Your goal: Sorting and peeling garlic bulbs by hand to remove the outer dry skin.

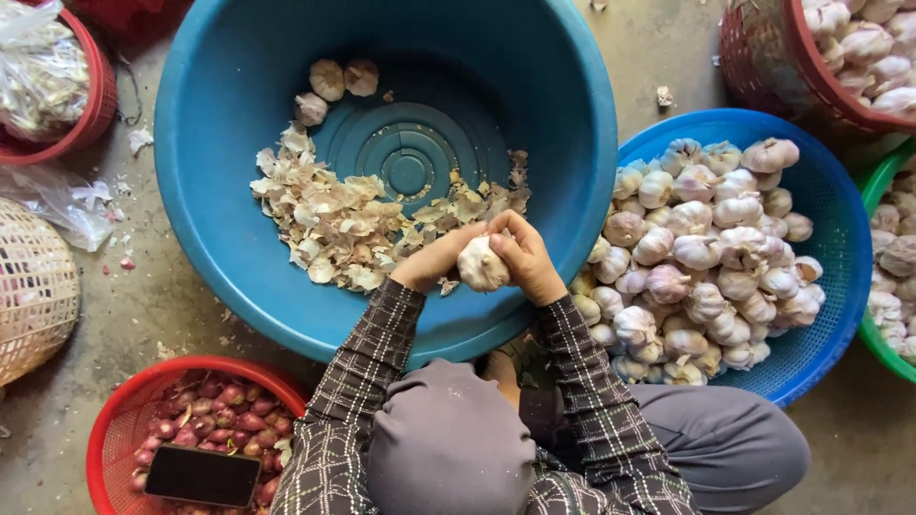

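Shallot basket: nearest, at 7 o'clock, a red basket [122, 412] of reddish shallots [229, 410] with a flat dark slab [202, 475] lying on top.
Left hand: the left hand [431, 259] hangs over the near rim of the basin, its grip closed on the left side of the bulb.
Right hand: the right hand [530, 259] has its grip closed on the same bulb from the right, fingers curled over the top.
Garlic bulb: the garlic bulb [482, 265] sits between both hands at the centre, above the basin's near wall, touching both palms.
Step in hand: by the look of it, stripping the loose outer skin off this bulb.
Next move calls for: a firm pinch on the papery layer with one hand while the other steadies the bulb, kept over the basin so the skin falls inside.
Blue basin: the big blue basin [196, 191] fills 12 o'clock; a drift of dry skins [353, 224] lies across its floor.
Cleaned bulbs: three bulbs [334, 84] rest at the basin's far side, about 11 o'clock.
Garlic supply: at 3 o'clock, just beside the basin, a blue basket [842, 238] is heaped with whole garlic [706, 257].
Farther baskets: a red basket of garlic [763, 67] at 2 o'clock, a green basket [873, 191] at the right edge, a woven basket [33, 286] at 9 o'clock.
Floor: bare concrete floor [143, 305] carries everything.
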